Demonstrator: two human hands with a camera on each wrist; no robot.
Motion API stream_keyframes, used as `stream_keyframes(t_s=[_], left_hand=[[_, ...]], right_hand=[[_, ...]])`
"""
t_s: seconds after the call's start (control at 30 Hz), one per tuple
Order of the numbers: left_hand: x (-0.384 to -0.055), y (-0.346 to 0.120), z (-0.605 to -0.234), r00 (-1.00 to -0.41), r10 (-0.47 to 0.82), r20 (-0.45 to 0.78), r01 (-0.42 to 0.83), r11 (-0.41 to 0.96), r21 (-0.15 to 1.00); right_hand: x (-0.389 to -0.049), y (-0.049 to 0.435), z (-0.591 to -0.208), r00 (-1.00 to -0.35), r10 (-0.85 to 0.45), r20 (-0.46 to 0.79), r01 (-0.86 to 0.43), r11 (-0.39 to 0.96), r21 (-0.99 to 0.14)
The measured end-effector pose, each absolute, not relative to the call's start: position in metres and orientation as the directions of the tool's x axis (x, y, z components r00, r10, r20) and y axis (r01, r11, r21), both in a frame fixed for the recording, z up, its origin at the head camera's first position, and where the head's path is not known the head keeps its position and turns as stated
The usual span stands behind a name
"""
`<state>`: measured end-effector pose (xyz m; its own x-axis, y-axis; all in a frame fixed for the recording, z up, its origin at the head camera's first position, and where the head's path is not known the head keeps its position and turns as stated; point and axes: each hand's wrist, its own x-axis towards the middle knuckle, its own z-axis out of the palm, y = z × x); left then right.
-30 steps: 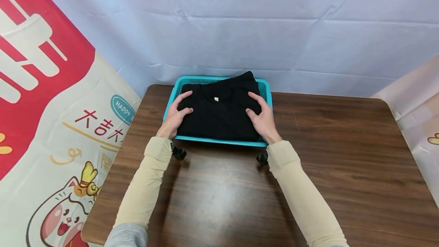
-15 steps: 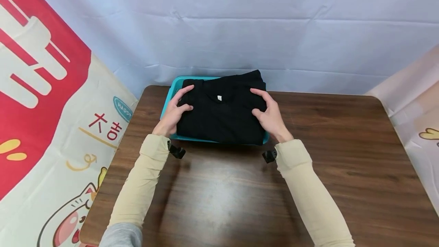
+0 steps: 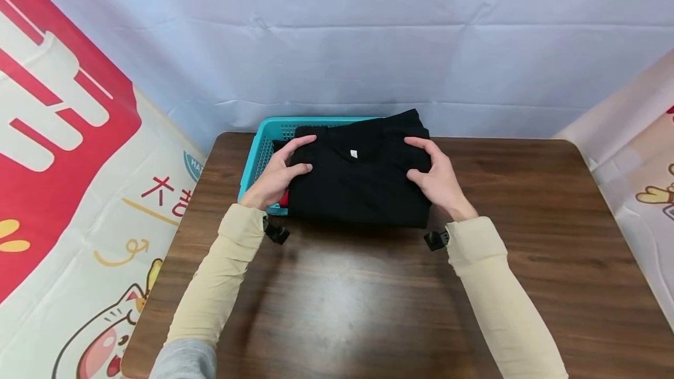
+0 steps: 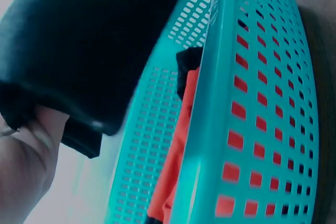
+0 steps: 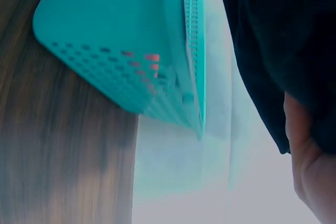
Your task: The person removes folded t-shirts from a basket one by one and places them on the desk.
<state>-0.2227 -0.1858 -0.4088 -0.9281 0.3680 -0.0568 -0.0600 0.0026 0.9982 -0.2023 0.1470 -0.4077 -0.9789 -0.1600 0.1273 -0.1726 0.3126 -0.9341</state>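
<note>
A folded black shirt (image 3: 363,192) with a small white label at its neckline is held up by both hands, above and partly to the right of a turquoise basket (image 3: 254,154). My left hand (image 3: 278,175) grips the shirt's left side, thumb and fingers spread over its top. On its right side my right hand (image 3: 438,179) holds it the same way. Both wrist views show the shirt apart from the basket's rim. Inside the basket, red cloth (image 4: 176,156) and a bit of black cloth (image 4: 188,66) show; the shirt hides the rest in the head view.
The basket stands at the back of a brown wooden table (image 3: 526,221), close to a pale hanging sheet (image 3: 368,63). A printed red and white cloth (image 3: 79,192) hangs along the left side.
The shirt has come up out of the basket and moved right, held in both hands. The basket's left part and red cloth inside are now uncovered.
</note>
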Motion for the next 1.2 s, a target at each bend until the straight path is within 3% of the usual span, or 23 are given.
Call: stream_keyframes(t_s=[0.37,0.7,1.2], left_hand=[[-0.225,-0.158,-0.413,-0.907,0.415,-0.073,-0.049,0.068,0.996],[-0.229,-0.129,-0.409,-0.900,0.430,-0.074,0.026,0.223,0.974],[-0.236,-0.091,-0.413,-0.803,0.593,-0.059,0.088,0.215,0.973]], right_hand=[[-0.193,0.171,-0.403,-0.986,-0.084,0.143,-0.165,0.403,-0.900],[-0.188,0.196,-0.404,-0.987,0.003,0.162,-0.143,0.453,-0.880],[-0.172,0.237,-0.406,-0.977,0.095,0.190,-0.108,0.548,-0.829]])
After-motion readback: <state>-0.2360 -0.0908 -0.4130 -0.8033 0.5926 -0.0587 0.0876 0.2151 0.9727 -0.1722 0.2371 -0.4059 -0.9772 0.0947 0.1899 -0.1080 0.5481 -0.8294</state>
